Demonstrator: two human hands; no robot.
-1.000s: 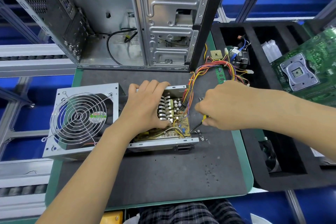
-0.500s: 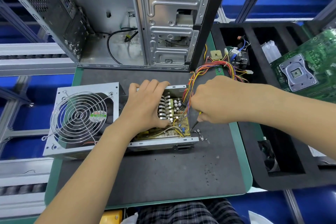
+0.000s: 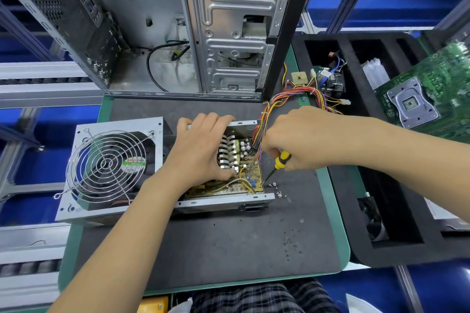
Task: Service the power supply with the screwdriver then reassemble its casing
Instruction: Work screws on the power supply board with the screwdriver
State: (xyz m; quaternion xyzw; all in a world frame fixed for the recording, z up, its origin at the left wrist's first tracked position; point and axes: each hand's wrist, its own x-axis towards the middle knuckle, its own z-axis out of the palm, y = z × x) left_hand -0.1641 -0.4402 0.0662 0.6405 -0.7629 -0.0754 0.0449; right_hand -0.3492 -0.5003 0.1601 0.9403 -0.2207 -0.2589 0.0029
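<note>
The open power supply (image 3: 223,202) lies on the dark mat, its yellow circuit board (image 3: 250,180) and heat sinks exposed. Its lid with the wire-guarded fan (image 3: 106,165) lies flipped to the left. My left hand (image 3: 201,152) rests over the case, fingers curled on the far rim, thumb by the heat sinks. My right hand (image 3: 295,137) grips the yellow-and-black screwdriver (image 3: 276,166), whose tip touches the board's near right corner. Several loose screws (image 3: 277,189) lie just right of that corner. A coloured wire bundle (image 3: 279,101) runs from the supply toward the back right.
An empty computer case (image 3: 203,28) stands open behind the mat. A black foam tray (image 3: 356,119) on the right holds cables and parts, and a green motherboard (image 3: 427,96) sits at its far right. The mat (image 3: 229,244) in front of the supply carries only specks.
My right hand has moved left from the screws to the supply, and the screwdriver tip now sits on the board's corner. My left hand has stayed put.
</note>
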